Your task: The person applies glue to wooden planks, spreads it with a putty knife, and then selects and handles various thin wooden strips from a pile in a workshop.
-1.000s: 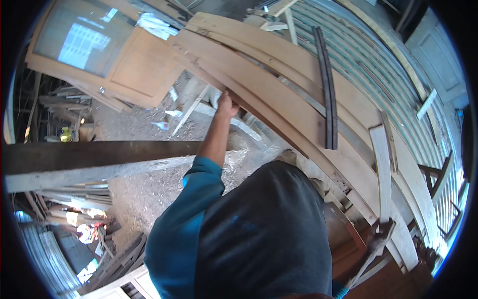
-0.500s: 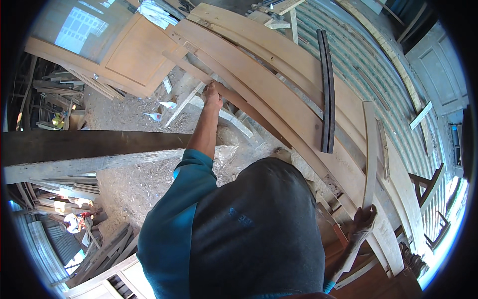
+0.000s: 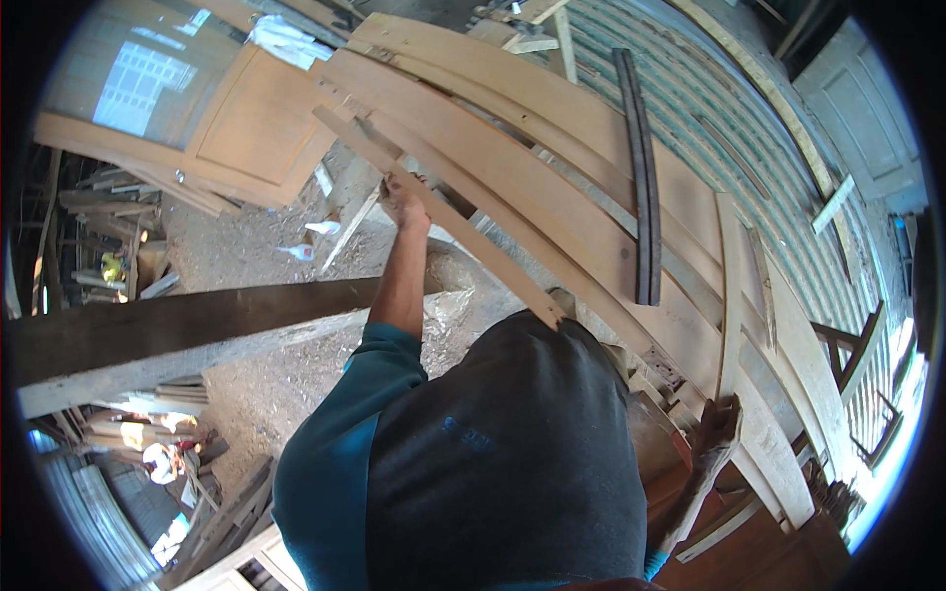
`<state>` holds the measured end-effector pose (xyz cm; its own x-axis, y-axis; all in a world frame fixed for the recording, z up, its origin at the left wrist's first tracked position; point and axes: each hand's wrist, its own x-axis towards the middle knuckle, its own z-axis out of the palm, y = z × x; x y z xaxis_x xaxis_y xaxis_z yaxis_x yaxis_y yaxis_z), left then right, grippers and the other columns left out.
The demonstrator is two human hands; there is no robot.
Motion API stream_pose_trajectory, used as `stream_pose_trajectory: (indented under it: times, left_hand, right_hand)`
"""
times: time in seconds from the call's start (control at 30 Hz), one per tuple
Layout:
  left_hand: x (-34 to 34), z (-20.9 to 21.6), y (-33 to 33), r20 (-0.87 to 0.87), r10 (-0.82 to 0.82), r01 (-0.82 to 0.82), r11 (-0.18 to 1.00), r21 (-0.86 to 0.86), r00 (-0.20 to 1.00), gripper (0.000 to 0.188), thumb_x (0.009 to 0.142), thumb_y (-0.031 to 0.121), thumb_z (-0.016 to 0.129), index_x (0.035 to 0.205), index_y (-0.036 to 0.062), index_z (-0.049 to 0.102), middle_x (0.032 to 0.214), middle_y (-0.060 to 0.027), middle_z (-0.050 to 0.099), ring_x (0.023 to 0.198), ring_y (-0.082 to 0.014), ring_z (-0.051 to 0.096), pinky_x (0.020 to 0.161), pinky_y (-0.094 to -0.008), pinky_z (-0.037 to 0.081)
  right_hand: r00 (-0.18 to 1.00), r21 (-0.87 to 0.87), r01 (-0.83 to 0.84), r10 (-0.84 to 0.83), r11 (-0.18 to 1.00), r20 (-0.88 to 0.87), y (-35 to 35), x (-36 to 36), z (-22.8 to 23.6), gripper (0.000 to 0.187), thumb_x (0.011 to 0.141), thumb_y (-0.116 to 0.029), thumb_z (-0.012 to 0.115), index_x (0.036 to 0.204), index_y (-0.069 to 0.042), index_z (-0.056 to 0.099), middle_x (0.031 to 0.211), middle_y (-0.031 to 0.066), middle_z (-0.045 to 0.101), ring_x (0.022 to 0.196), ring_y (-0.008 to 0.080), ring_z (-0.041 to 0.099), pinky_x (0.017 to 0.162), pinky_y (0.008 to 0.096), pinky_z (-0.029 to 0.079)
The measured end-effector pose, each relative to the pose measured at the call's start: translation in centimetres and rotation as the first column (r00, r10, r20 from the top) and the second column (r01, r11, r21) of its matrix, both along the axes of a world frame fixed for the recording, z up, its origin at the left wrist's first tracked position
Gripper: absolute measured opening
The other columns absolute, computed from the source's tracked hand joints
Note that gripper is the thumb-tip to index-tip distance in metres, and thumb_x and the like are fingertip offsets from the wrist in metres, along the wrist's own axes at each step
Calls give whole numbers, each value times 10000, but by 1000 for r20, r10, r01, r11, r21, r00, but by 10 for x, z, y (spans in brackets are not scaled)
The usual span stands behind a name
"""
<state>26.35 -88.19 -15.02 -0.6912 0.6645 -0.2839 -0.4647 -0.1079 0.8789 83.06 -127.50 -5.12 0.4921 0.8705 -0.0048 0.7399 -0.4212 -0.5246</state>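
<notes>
My left hand [image 3: 404, 205] is closed around a flat wooden strip [image 3: 483, 246] at the left edge of the long boards. The strip slants down to the right, and its near end sits against the front of my dark shirt. On the right, my right hand [image 3: 717, 431] has its fingers curled at the near end of a thin, pale wooden slat [image 3: 730, 295]. This slat lies across the long, wide wooden boards [image 3: 512, 138]. Beside it, a dark grooved bar [image 3: 641, 187] also rests across the boards.
A panelled wooden door with glass [image 3: 251, 148] lies at the far left. A thick dark beam [image 3: 197, 330] crosses on the left. Two white bottles [image 3: 299, 253] lie on the dusty floor. Corrugated sheeting [image 3: 680, 98] stretches behind the boards, and scrap wood [image 3: 222, 522] is piled lower left.
My left hand has pulled its strip left and toward me, away from the boards' edge, so more of it shows. My right hand stays at the slat's end, and the view has shifted slightly.
</notes>
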Motion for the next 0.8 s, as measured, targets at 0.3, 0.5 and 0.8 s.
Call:
stream_pose_trajectory:
  times: [0.3, 0.5, 0.8]
  left_hand:
    - [-10, 11, -19, 85, -139, 149, 981, -122, 987, 337, 1098, 360, 430, 1159, 38, 510, 839, -130, 594, 703, -213, 579, 612, -324, 520]
    - [-17, 5, -17, 140, -84, 86, 996, -9, 987, 361, 1071, 392, 506, 1079, 34, 554, 805, -121, 608, 662, -216, 589, 583, -326, 509]
    - [-14, 10, -22, 105, -37, 37, 999, 2, 994, 368, 1056, 424, 533, 1095, 58, 541, 794, -118, 594, 616, -207, 570, 550, -324, 503]
  right_hand:
    - [998, -17, 56, -56, 998, 31, 5, -9, -4, 500, 906, -146, 776, 1324, 45, 579, 838, 97, 586, 685, 219, 565, 644, 372, 487]
    - [991, 150, -53, 34, 987, 132, 10, 9, -22, 397, 955, -160, 745, 1280, 27, 615, 653, -18, 385, 587, 117, 351, 537, 316, 331]
    - [996, 97, -53, 46, 994, 72, 22, -3, -12, 303, 965, -184, 730, 1198, -13, 639, 648, -18, 378, 582, 109, 343, 542, 318, 326]
